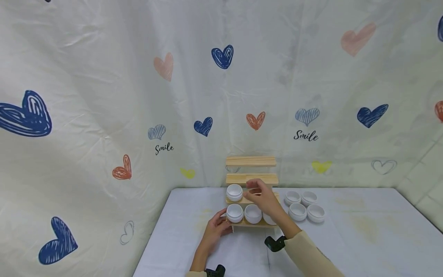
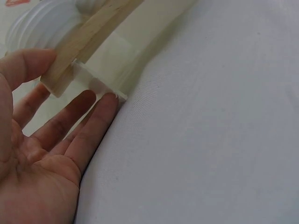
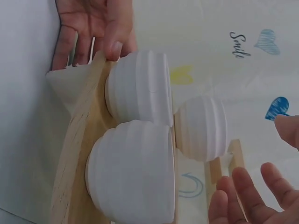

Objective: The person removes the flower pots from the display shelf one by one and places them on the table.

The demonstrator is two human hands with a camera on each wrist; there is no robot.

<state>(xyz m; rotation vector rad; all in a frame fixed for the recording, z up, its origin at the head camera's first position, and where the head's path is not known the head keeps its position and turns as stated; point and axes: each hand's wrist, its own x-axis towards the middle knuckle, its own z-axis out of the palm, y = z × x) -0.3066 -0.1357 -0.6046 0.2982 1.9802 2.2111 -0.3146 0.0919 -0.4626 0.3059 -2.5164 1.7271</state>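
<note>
A tiered wooden stand with white supports stands at the back of the table. Three white ribbed cups line its lowest tier, the right one partly behind my right forearm. On the tier above, one more cup sits at the left end. My left hand pinches the left end of the lowest board, thumb on top and fingers below against the white support. Beside the upper cup, my right hand hovers with its fingers apart and nothing between them, as the right wrist view shows.
Several white cups are grouped on the white tablecloth just right of the stand. Behind the table hangs a pale curtain printed with hearts. The stand's two upper boards bear no cups.
</note>
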